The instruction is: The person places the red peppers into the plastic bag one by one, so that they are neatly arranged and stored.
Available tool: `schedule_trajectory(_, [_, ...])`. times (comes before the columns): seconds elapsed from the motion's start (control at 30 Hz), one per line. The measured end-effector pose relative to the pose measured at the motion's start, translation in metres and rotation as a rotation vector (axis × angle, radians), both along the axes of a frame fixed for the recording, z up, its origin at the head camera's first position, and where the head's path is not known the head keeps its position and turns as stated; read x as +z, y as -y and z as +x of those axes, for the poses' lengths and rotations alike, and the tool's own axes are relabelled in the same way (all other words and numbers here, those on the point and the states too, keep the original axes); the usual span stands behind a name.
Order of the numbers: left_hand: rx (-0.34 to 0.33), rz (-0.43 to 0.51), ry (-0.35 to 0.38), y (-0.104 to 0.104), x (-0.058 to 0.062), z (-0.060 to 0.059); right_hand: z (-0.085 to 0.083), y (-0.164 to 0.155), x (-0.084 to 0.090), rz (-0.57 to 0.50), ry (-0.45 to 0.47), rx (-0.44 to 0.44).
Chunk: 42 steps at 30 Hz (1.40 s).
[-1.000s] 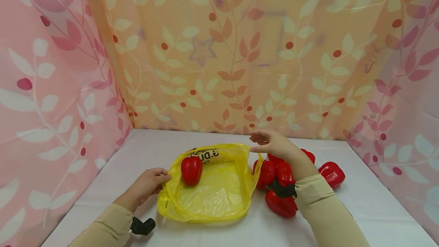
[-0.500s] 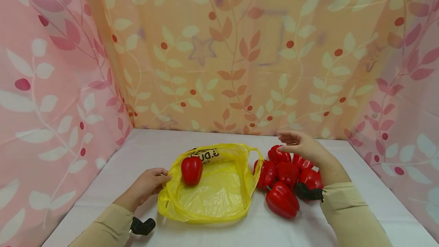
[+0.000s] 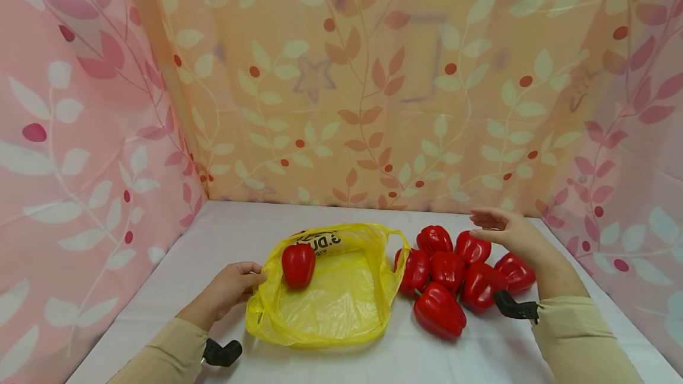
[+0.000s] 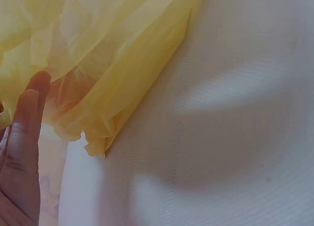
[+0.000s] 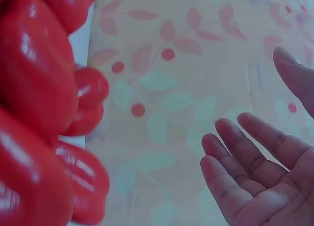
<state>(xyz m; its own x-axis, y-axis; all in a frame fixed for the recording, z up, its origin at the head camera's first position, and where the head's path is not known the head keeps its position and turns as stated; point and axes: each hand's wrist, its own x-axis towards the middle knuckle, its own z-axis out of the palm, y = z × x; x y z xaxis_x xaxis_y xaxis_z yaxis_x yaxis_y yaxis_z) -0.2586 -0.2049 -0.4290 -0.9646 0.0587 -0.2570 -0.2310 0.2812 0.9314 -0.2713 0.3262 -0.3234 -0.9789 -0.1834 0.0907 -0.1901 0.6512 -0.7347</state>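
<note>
At lower centre, the left hand [image 3: 229, 288] pinches the rim of the yellow plastic bag [image 3: 331, 295] holding one red bell pepper [image 3: 298, 264], while the right hand [image 3: 509, 231], fingers relaxed and empty, hovers over the pepper pile [image 3: 459, 277].

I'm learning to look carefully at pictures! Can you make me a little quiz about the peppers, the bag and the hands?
1. How many red peppers lie outside the yellow bag on the table?
2. True or false: the right hand grips a pepper.
3. What does the left hand hold: A the bag's edge, B a pepper, C nothing?

Key:
1. Six, in the pepper pile; one more pepper is in the bag.
2. False; it is open, above the pile.
3. A.
</note>
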Motion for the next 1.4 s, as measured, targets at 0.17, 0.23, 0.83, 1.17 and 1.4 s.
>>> schedule_trajectory(0.17, [0.003,-0.002,-0.001,0.000,0.000,0.000,0.007,-0.017,-0.003,0.041,-0.040,-0.030])
schedule_trajectory(0.23, [0.005,-0.004,-0.001,0.000,-0.001,0.000,0.009,-0.023,-0.005,0.047,-0.046,-0.037])
schedule_trajectory(0.83, [-0.007,0.009,-0.015,0.002,-0.004,0.000,0.023,-0.074,-0.046,0.014,0.020,-0.169])
schedule_trajectory(1.17, [-0.017,0.013,-0.021,0.002,-0.006,-0.001,0.029,-0.089,-0.070,0.014,0.090,-0.242])
schedule_trajectory(1.4, [-0.020,0.015,-0.021,0.001,-0.006,-0.001,0.031,-0.094,-0.084,-0.017,0.134,-0.251])
